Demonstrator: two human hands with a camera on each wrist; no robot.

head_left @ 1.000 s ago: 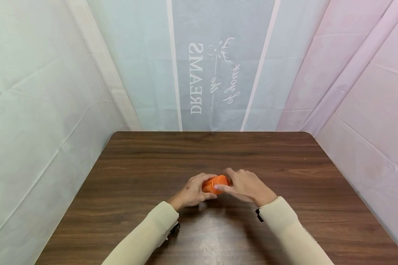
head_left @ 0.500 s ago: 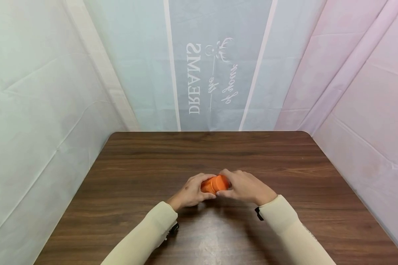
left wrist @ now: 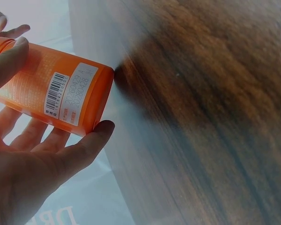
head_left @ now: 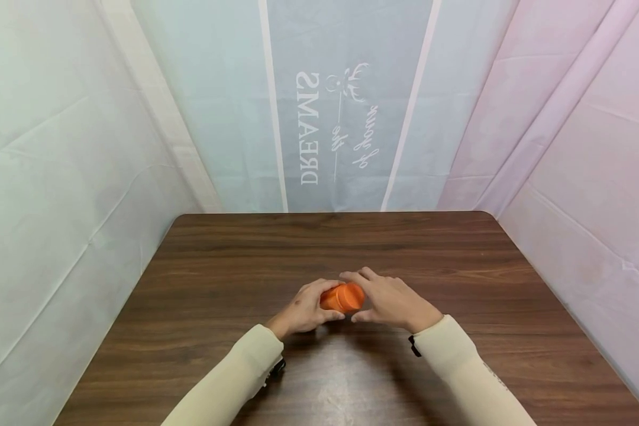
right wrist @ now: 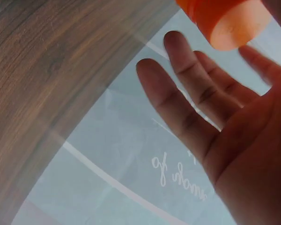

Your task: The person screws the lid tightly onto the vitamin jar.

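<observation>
A small orange bottle (head_left: 330, 300) is gripped around its body by my left hand (head_left: 301, 310). It lies tilted, its orange screw cap (head_left: 354, 297) pointing right toward my other hand. The left wrist view shows a white barcode label (left wrist: 69, 96) with printed digits near the bottle's base. My thumb crosses over the cap end there, while the fingers support the underside. My right hand (head_left: 395, 300) is spread around the cap end. In the right wrist view its fingers (right wrist: 178, 115) are extended and apart, with the flat top of the cap beyond them.
The dark wood-grain table (head_left: 319, 248) stretches out under both hands. Behind it hangs a pale blue cloth (head_left: 245, 130) with mirrored white lettering. Whitish cloth walls (head_left: 74, 195) stand at the left and right sides.
My right fingers and thumb were closed on the cap half a second ago and have since spread away from it. The left hand still grips the bottle in nearly the same place.
</observation>
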